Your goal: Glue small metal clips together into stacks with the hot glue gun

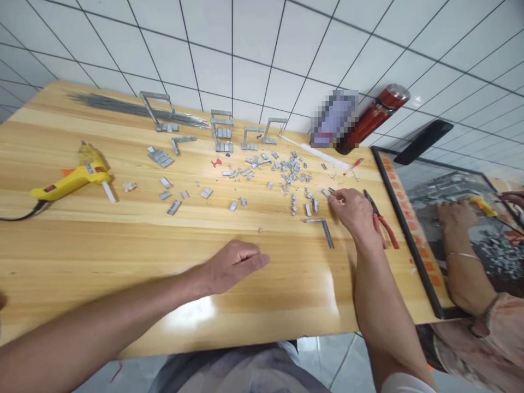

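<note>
My left hand (235, 266) rests on the table, loosely closed with the thumb along the curled fingers. Nothing shows in it. My right hand (352, 212) is closed in a pinch at a small grey strip piece (326, 192); the fingertips partly hide the contact. Just in front of it lie an L-shaped grey strip (326, 232) and a few short pieces (315, 205). Pliers with red handles (387, 229) lie to the right of that hand. Scattered small grey pieces (290, 169) cover the table's middle.
Grey bracket-like frames (222, 131) stand toward the wall, near a bundle of thin rods (135, 109). A yellow glue gun (73, 180) lies left. A red thermos (376, 114) stands at the back right. Beside me, a co-worker's hand (456, 215) rests over a black-framed sheet (426, 256).
</note>
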Demonstrator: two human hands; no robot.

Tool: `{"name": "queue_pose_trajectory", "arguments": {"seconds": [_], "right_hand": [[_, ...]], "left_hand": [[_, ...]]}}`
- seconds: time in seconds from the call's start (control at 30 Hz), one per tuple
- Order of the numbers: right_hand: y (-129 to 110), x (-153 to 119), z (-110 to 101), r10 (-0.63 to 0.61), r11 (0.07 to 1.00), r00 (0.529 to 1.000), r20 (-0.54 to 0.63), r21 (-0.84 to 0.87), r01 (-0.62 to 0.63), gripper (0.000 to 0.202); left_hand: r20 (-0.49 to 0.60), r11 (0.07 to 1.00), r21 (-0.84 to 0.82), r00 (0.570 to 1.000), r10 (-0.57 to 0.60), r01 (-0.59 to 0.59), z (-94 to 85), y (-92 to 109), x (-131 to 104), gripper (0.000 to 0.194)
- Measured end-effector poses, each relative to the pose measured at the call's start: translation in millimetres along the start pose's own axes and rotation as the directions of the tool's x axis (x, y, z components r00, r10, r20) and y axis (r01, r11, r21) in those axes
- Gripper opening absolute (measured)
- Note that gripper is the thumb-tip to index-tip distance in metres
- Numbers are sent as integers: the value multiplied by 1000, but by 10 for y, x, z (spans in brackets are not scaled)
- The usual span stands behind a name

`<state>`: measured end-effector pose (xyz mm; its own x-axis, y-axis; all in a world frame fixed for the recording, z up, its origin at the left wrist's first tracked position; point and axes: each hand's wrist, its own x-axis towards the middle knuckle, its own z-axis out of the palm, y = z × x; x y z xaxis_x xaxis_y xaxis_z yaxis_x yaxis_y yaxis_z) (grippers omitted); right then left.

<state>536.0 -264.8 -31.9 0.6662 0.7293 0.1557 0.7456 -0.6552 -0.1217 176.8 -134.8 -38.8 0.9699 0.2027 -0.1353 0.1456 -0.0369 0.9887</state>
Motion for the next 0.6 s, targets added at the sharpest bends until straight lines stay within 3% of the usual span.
{"name": "queue_pose_trajectory", "arguments": {"seconds": [0.2,0.43,0.6], "right_hand": [[2,-22,60,5,1000,1000,-10,-21,-5,23],[13,-33,70,15,997,998,-56,75,-11,24],[-84,-68,-27,14,976,999,-52,217,-3,28]], "left_hand": [[17,995,82,999,49,-50,12,-23,11,58],[-58,999,44,998,-24,27,54,-11,7,47],[-38,969,196,986,162,-151,64,-43,22,55]]}}
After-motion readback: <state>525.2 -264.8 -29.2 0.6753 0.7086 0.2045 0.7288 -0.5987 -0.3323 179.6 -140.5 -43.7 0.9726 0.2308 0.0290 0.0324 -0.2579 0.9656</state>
